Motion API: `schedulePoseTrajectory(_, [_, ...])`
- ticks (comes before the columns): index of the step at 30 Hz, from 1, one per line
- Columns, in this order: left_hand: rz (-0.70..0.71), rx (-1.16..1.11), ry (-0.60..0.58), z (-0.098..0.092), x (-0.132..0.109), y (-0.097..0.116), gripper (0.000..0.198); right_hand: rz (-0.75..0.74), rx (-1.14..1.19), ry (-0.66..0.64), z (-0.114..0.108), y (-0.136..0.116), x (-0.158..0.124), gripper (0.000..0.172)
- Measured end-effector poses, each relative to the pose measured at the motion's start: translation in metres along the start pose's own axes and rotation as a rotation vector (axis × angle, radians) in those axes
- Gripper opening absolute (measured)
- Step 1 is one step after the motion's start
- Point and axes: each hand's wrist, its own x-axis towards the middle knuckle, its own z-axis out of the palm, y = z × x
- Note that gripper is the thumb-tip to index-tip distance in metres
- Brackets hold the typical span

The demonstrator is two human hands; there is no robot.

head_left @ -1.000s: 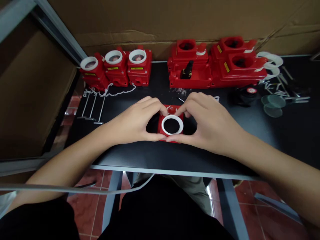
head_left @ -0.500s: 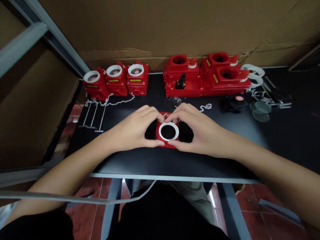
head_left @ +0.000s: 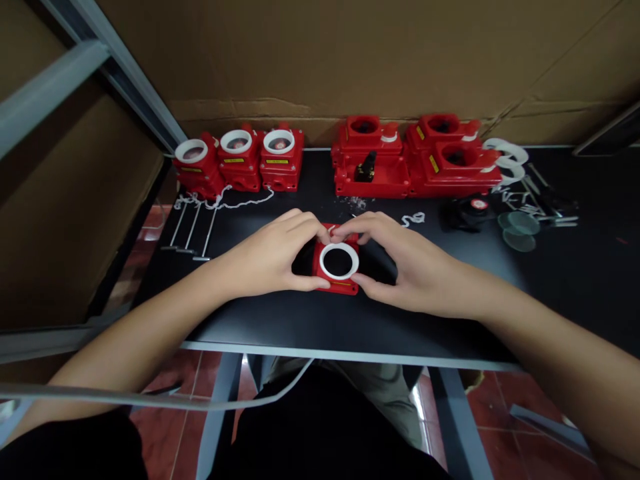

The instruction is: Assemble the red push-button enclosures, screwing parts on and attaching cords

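Observation:
A red housing cover lies on the dark tabletop in front of me. A white ring sits around its round opening, which looks black inside. My left hand curves around the cover's left side, thumb at the near left edge and fingers at the far edge. From the right, my right hand holds the ring, thumb on its near right rim and index finger at its far side. Both index fingertips nearly meet there. The far part of the cover is partly hidden by fingers.
Three red housings with white rings stand back left, near T-shaped metal rods and white cord. More red housings stand back right. Beside them lie white rings, glass discs and a black object with a red-and-white label.
My right thumb has shifted from the cover's near edge up to the ring's near right rim, and that hand sits slightly further right. My left hand keeps its hold. The view has shifted slightly.

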Motion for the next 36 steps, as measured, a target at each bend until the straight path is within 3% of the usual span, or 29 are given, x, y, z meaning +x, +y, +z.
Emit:
schedulePoseTrajectory(8, [0.026, 0.015, 0.016, 0.002, 0.0, 0.0, 0.045, 0.038, -0.031, 0.024, 0.009, 0.003, 0.002, 0.051])
schedulePoseTrajectory(13, [0.006, 0.018, 0.026, 0.004, 0.0, 0.002, 0.042, 0.077, -0.081, 0.086, 0.015, 0.003, 0.002, 0.042])
schedulePoseTrajectory(18, [0.008, 0.012, 0.036, 0.005, 0.0, 0.002, 0.044, 0.187, -0.16, 0.152, 0.021, 0.0, 0.003, 0.057])
schedulePoseTrajectory(24, [0.023, 0.032, 0.041, 0.004, 0.0, -0.001, 0.048, -0.036, -0.025, 0.026, 0.009, 0.0, 0.003, 0.049])
schedulePoseTrajectory(30, [-0.015, 0.005, 0.023, 0.001, 0.0, 0.002, 0.046, 0.034, -0.042, -0.015, -0.005, 0.0, 0.004, 0.045])
schedulePoseTrajectory(36, [-0.005, -0.006, 0.019, 0.002, -0.001, 0.001, 0.044, 0.047, -0.029, 0.019, 0.005, 0.002, 0.004, 0.049])
